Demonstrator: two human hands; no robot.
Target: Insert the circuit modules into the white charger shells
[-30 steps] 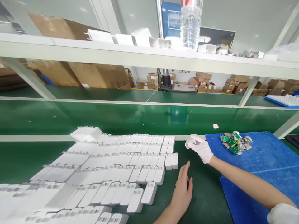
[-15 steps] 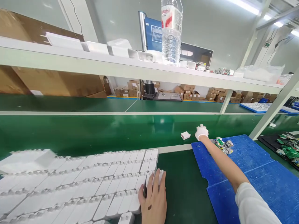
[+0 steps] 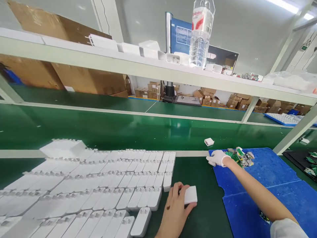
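Observation:
My bare left hand (image 3: 174, 210) grips a white plug charger casing (image 3: 190, 194) between thumb and fingers, just right of the charger rows. Those rows of white charger casings (image 3: 133, 178), many with prongs showing, cover the left of the bench. One more casing (image 3: 141, 222) lies at the near edge of the rows. My right hand (image 3: 216, 158), in a white glove, is over the far left corner of the blue mat (image 3: 257, 188); its fingers point left and nothing shows in them. Beside it lies a pile of green circuit boards (image 3: 239, 156).
A white charger (image 3: 209, 141) lies on the green belt (image 3: 138, 132) beyond the bench. A shelf (image 3: 148, 71) crosses above, carrying a water bottle (image 3: 200, 36) and white casings. At right, a post (image 3: 294, 134) stands near a black tray (image 3: 299, 165) of boards.
My left hand has lifted a charger casing off the end of a row and moved it right. My right hand has drawn back from the belt to the blue mat's corner. The view has shifted left.

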